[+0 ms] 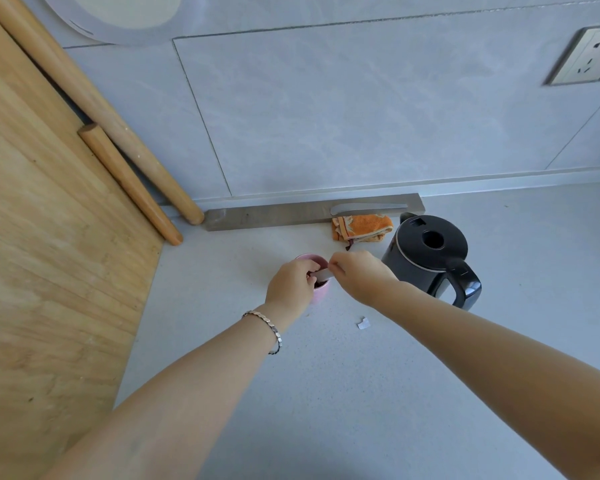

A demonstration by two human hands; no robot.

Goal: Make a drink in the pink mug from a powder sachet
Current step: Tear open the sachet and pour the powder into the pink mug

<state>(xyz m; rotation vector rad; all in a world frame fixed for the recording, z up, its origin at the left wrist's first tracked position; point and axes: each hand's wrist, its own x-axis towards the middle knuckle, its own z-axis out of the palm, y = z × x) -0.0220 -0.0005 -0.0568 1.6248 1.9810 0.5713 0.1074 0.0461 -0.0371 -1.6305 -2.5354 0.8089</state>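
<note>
The pink mug (320,295) stands on the grey counter, mostly hidden behind my hands; its inside looks dark. A small silvery powder sachet (323,274) is held over the mug's mouth. My left hand (291,289) pinches the sachet's left end, and my right hand (359,276) pinches its right end. A torn-off scrap of the sachet (363,323) lies on the counter, in front of the mug and to its right.
A black electric kettle (433,258) stands right of the mug, handle toward me. An orange cloth (361,227) lies behind, against a grey bar (274,214) at the wall. A wooden board (49,271) and two rolling pins (129,181) fill the left. A wall socket (586,57) is upper right.
</note>
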